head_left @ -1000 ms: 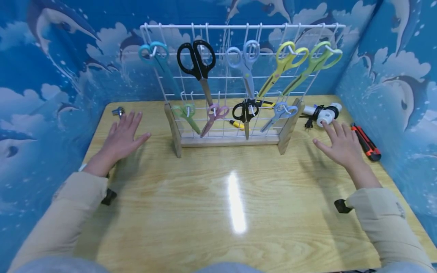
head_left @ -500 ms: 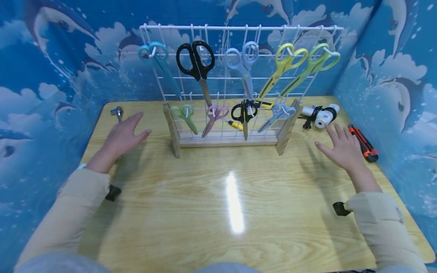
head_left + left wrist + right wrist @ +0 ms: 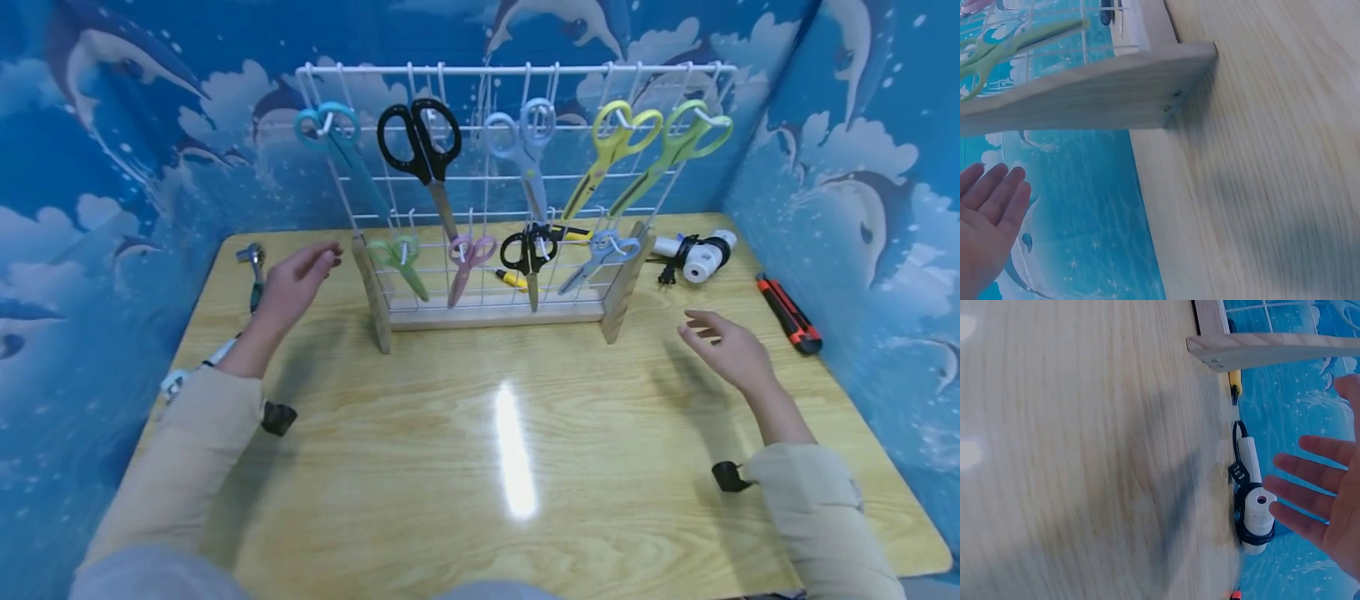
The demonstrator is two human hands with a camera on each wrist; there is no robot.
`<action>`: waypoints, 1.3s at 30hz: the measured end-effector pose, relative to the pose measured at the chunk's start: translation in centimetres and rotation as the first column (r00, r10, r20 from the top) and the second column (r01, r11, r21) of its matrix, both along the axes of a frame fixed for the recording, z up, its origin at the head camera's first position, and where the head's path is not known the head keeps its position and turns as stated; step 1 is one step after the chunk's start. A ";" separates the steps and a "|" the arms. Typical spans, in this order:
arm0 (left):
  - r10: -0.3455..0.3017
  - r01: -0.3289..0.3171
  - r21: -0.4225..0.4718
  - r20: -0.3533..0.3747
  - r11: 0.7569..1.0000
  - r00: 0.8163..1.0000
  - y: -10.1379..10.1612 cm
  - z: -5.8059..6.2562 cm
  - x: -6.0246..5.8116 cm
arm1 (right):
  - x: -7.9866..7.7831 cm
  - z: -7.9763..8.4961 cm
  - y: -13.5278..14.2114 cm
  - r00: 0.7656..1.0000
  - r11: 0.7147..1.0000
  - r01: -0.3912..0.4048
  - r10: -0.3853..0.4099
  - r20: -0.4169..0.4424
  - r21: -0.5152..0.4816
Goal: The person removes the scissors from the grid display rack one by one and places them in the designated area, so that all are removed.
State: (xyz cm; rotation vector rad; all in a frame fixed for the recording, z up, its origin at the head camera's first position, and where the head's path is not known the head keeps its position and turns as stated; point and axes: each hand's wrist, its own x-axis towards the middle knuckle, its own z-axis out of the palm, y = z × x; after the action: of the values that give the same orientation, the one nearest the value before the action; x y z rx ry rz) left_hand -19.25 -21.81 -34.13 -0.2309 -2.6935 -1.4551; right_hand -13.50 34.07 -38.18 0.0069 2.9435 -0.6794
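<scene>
My left hand (image 3: pixel 296 283) hovers beside the left foot of a white wire rack (image 3: pixel 495 318), its fingers loose and holding nothing. On the other side, my right hand (image 3: pixel 727 350) floats above the table, relaxed and holding nothing. Large scissors hang on the rack's upper hooks: teal (image 3: pixel 351 154), black (image 3: pixel 434 150), light blue (image 3: pixel 531 158), yellow (image 3: pixel 609 152) and green (image 3: pixel 670 154). Below them hang small scissors in green (image 3: pixel 409 271), pink (image 3: pixel 463 262), black (image 3: pixel 532 264) and blue (image 3: pixel 592 265). In the left wrist view the left palm (image 3: pixel 988 231) shows; neither hand touches the rack.
A ratchet wrench (image 3: pixel 256 260) lies at the back left. To the right are a white device (image 3: pixel 701 262) wrapped in black cord and a red-and-black utility knife (image 3: pixel 789 315). Yellow-handled tools (image 3: pixel 512 280) lie behind the rack. A patterned cloth wall (image 3: pixel 862 208) surrounds the table.
My left hand has turned and moved right, toward the rack, its fingers drawn together. My right hand has lowered slightly, its spread fingers now loosely bent. The scissors still hang on their hooks.
</scene>
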 end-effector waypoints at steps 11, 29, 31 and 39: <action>-0.072 0.058 0.163 0.080 0.985 0.994 1.5 0.9 -0.9 | 0.9 -1.7 -2.8 0.999 0.976 -0.038 0.030 -0.040 -0.213; -0.143 0.128 0.141 0.106 0.982 0.984 1.5 0.6 -1.8 | 0.9 -1.5 -9.2 0.942 0.802 -0.295 0.334 -0.019 -0.519; -0.143 0.127 0.134 0.117 0.983 0.983 1.4 0.6 -1.9 | 0.8 -0.7 -10.6 0.919 0.750 -0.338 0.394 -0.027 -0.569; -0.114 0.094 0.130 0.156 0.987 0.981 1.4 0.6 -2.3 | -0.3 5.0 -17.6 0.823 0.509 -0.524 0.508 -0.253 -0.682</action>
State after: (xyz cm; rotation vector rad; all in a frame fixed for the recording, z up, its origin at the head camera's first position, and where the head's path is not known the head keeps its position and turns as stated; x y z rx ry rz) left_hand -21.51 -20.43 -33.53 -0.2600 -2.7416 -1.7337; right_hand -13.82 16.48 -33.17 -0.9204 2.2255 -1.6535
